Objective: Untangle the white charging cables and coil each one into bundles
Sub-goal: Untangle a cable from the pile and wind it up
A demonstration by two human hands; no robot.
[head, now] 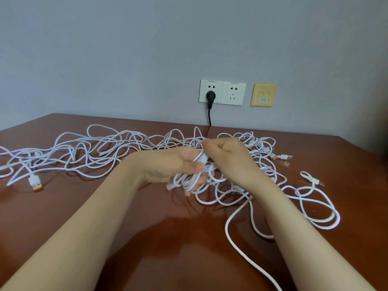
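Two hands work at the centre, one left hand (168, 164) and one right hand (228, 156); one table (147, 238); the white cables (109, 148) are too tangled to count. Two orange-tipped plugs show, one orange plug (36, 183) at nine o'clock and a second orange plug (274, 157) at three o'clock. At twelve o'clock, two white sockets, a left socket (204, 95) and a right socket (233, 93); one black plug (210, 95); one yellow plate (264, 94).

Thin white charging cables (94, 156) sprawled in a loose tangle across the tabletop (63, 206), loops crossing one another. Half-wound bundle (195, 177) of loops gripped in the left hand (168, 162), one strand (201, 156) pinched above it by the right hand (228, 156). Orange-tipped plug (35, 182) flat at far left.
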